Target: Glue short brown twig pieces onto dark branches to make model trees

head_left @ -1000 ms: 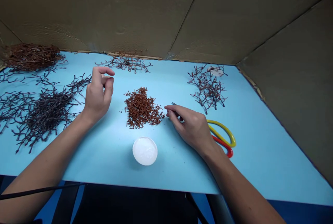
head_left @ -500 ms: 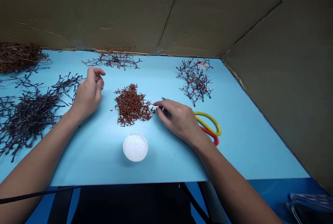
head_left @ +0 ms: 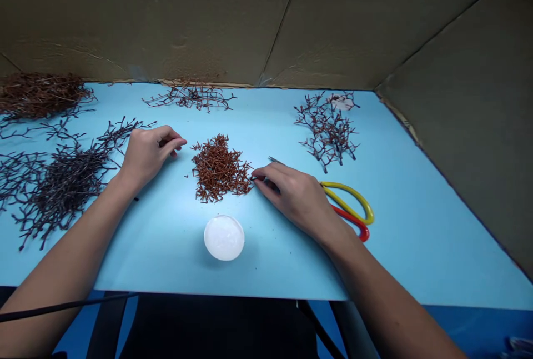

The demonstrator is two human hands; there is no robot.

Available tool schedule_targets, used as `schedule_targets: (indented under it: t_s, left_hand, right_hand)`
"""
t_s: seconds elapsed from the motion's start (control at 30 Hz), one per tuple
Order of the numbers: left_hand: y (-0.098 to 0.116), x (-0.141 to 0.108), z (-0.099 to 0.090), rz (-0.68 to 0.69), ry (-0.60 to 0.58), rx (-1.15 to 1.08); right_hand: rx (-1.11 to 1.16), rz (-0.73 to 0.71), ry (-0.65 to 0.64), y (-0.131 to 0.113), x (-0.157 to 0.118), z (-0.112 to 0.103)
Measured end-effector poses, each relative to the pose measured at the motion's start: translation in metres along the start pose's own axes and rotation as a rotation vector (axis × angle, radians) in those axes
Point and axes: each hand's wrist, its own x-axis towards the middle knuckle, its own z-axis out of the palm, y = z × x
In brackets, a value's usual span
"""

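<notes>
A heap of small reddish-brown pieces [head_left: 219, 169] lies on the light blue table between my hands. My right hand [head_left: 287, 189] touches the heap's right edge, thumb and forefinger pinched together on something too small to make out. To the left of the heap, my left hand [head_left: 152, 153] is closed in a pinch; whatever is between its fingertips is hidden. Scissors with yellow and red handles [head_left: 353, 203] lie partly under my right hand and wrist, the tip showing beyond the knuckles. Nearer the front edge stands a round white cup [head_left: 224, 238].
Dark branching twigs [head_left: 69, 181] cover the left side, behind them a brown wiry pile [head_left: 41, 95]. Thin brown twigs [head_left: 194, 96] lie at the back. More dark twigs [head_left: 328, 131] and a white patch are at the back right, before cardboard walls [head_left: 187, 20].
My left hand has turned, with its fingertips now pinched and pointing right towards the heap. My right thumb and forefinger have closed together at the heap's edge. The view has shifted slightly.
</notes>
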Motion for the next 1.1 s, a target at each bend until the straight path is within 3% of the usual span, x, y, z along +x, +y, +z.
schedule_targets:
  t_s: [0.13, 0.4, 0.6, 0.73, 1.1]
  left_hand:
    - [0.002, 0.0, -0.001, -0.011, 0.058, 0.02]
    - [0.005, 0.001, -0.006, 0.139, 0.209, 0.065]
    - [0.011, 0.004, -0.005, 0.207, 0.156, -0.049]
    - [0.008, 0.005, -0.006, 0.297, 0.19, -0.009]
    - [0.01, 0.004, -0.007, 0.278, 0.238, -0.005]
  right_hand:
    - [-0.01, -0.005, 0.021, 0.001, 0.001, 0.001]
    - [-0.027, -0.003, 0.026, 0.0, 0.001, 0.002]
    - [-0.015, 0.003, 0.017, -0.001, 0.003, 0.002]
    - [-0.021, 0.009, 0.014, -0.002, 0.003, 0.001]
    - [0.006, 0.011, 0.026, -0.001, 0.003, 0.003]
